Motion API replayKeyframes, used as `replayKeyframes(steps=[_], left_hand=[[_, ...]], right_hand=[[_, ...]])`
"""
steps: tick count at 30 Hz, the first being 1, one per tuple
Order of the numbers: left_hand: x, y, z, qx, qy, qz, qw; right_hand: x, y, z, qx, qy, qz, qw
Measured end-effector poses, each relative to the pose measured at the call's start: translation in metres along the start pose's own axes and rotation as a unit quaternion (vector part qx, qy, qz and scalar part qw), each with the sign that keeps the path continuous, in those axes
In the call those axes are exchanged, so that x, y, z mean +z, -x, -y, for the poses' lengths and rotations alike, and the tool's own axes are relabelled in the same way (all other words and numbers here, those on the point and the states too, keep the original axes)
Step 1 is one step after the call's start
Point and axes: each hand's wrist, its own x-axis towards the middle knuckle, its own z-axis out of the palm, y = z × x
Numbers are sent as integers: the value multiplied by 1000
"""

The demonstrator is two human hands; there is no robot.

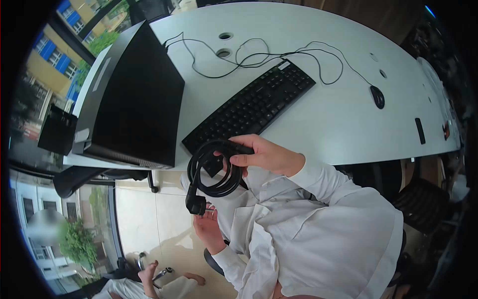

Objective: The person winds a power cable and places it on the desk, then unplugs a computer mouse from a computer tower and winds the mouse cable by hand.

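Note:
A coiled black power cord [230, 187] is gripped in my right hand [264, 155], with the thumb and fingers closed around the top of the loops. From the coil's lower left hangs the cord's plug [195, 204], its metal prongs pointing right. My left hand [208, 231] is just below, its fingers bent up against the plug and partly hidden behind it. Past the coil lies a black keyboard [251, 102], set diagonally on the white table [348, 124]. To the left stands a black computer tower [139, 99].
A black mouse [377, 97] and thin cables [259, 62] lie on the table, which has round cable holes. A small black box [57, 130] is beside the tower. Chairs stand around the table. Another person's white clothing [172, 288] shows at lower left.

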Motion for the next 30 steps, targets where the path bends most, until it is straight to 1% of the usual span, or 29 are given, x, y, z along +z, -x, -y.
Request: replayKeyframes(steps=[2,3,5,7,9,11,14,17,18,21,22,25,28,30], left_hand=[[17,-6,4,-25,-52,0,998],[20,-10,7,-35,-71,4,997],[23,-17,15,-55,-104,11,993],[31,-21,21,-69,-119,28,990],[36,-27,26,-88,-134,31,987],[42,-31,32,-107,-140,34,984],[48,-34,38,-123,-157,43,979],[48,-40,42,-128,-169,50,976],[47,-41,43,-130,-173,51,975],[46,-44,44,-136,-174,48,974],[46,-45,45,-135,-178,47,974],[43,-46,46,-131,-186,40,973],[38,-48,46,-123,-188,32,974],[35,-49,46,-121,-183,29,975]], right_hand=[[-30,23,19,-36,-4,-81,996],[-46,35,27,-54,-6,-138,989],[-78,63,44,-89,-7,-250,964],[-109,91,59,-124,-6,-369,921],[-146,122,65,-166,15,-453,876],[-187,150,65,-202,6,-539,818],[-227,184,74,-245,-26,-618,746],[-278,214,80,-275,-82,-640,713],[-296,221,81,-285,-76,-643,707],[-345,231,87,-277,-94,-672,680],[-358,232,90,-260,-105,-683,674],[-394,228,94,-228,-88,-703,668],[-414,220,101,-191,-32,-708,679],[-429,212,106,-175,-22,-702,690]])
